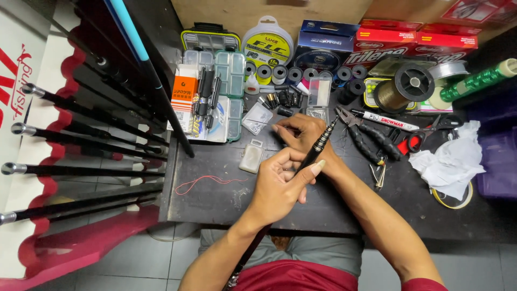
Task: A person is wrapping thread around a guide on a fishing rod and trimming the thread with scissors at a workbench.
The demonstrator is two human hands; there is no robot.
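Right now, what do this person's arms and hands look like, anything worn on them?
Both forearms are bare. The left hand and right hand wear no gloves, rings or watch that I can see. A red sleeve edge shows on the right upper arm. The left thumbnail is fairly long.

The desk (215, 205) has its only bare stretch at the front left, crossed just by a thin red line (207, 182) and a small clear packet (251, 156) beside it. The back edge is walled by tackle boxes (212, 97) and line spools (301, 73). To the right, pliers (366, 137), scissors (425, 134) and a crumpled white cloth (449, 161) crowd the surface. On the left, rod butts (81, 140) jut toward the desk edge, barring approach from that side.
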